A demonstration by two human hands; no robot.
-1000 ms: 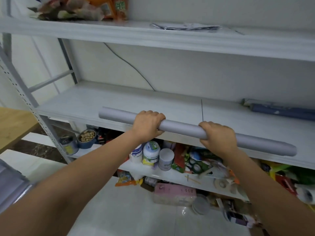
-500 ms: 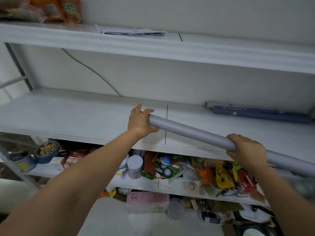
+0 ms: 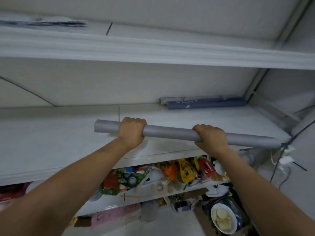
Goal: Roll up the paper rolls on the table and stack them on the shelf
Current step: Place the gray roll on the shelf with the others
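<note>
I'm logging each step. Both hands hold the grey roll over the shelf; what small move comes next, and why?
Probably ease the grey roll back toward the blue rolls at the rear of the shelf and set it down: left hand and right hand grip it near the front edge, apart from those rolls.

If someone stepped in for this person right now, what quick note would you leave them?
The left hand grips the grey roll near its left end; the right hand grips it further right.
The grey roll is rolled up and held level over the front of the middle shelf; whether it touches is unclear.
The blue rolls lie at the shelf's back right.
Done: rolled and brought to the shelf.
Left: set it by the blue rolls and let go.
</note>
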